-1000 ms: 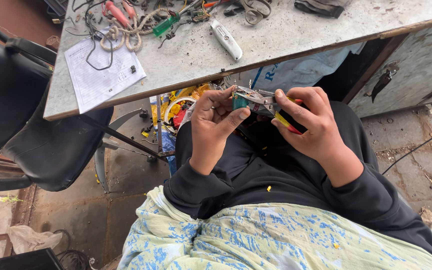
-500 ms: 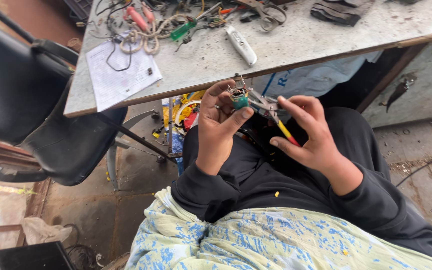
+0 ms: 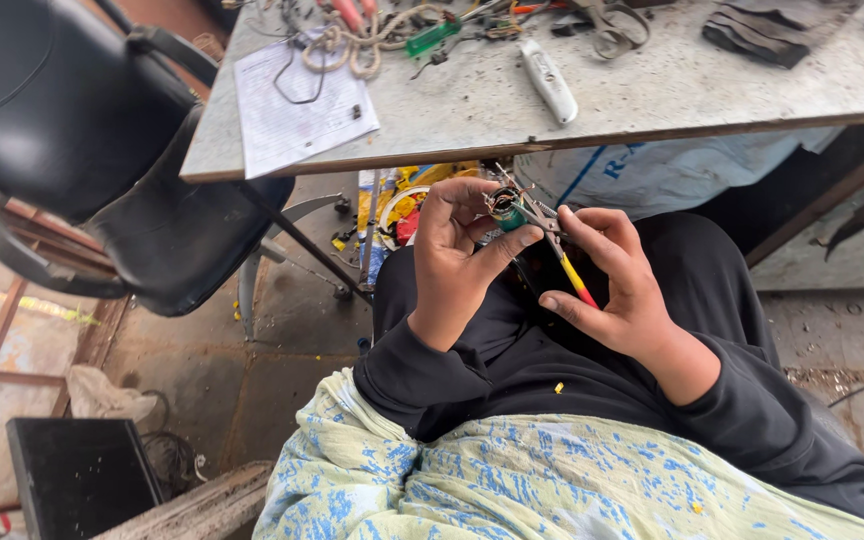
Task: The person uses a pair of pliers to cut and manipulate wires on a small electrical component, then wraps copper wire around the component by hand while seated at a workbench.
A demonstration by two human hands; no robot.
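My left hand (image 3: 457, 255) pinches a small green round part (image 3: 505, 210) with bare wire ends, held up over my lap just below the workbench edge. My right hand (image 3: 617, 290) grips small pliers (image 3: 560, 250) with red and yellow handles, and the jaws point up-left at the green part. Both hands are close together and nearly touch at the fingertips. Black sleeves cover both forearms, and a pale green and blue cloth lies across my chest.
A grey workbench (image 3: 652, 95) spans the top, holding a printed sheet (image 3: 297, 110), a white utility knife (image 3: 549, 80), tangled wires and a dark cloth (image 3: 767, 35). A black office chair (image 3: 82, 160) stands at left. A black box (image 3: 77, 475) sits on the floor at lower left.
The camera has shifted so the bench and chair sit further right in view. My right hand has loosened around the pliers, showing more of the handles. The green part stays pinched in my left hand.
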